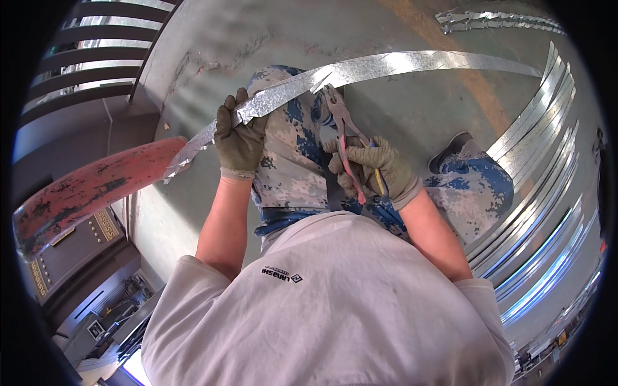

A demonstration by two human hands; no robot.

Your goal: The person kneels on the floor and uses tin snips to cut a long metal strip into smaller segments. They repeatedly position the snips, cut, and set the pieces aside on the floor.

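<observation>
A long, thin galvanized metal strip [399,63] runs across in front of me, bending down toward the left, with several cuts along its edge. My left hand [242,140], in an olive work glove, grips it near its left end, thumb and fingers closed about the edge. In my gloved right hand [381,168] is a pair of pliers [338,112], one handle red, the other blue and yellow. Their jaws point up at the lower edge of the strip, by a small bent tab; I cannot tell whether they touch it.
A scuffed red curved piece [103,186] lies at left, under the strip's end. Many loose metal strips [534,128] are spread along the right. Notched strips [499,22] lie at the far right. A dark slatted rack [96,55] stands at far left. My camouflage-clad knees [283,161] are below the strip.
</observation>
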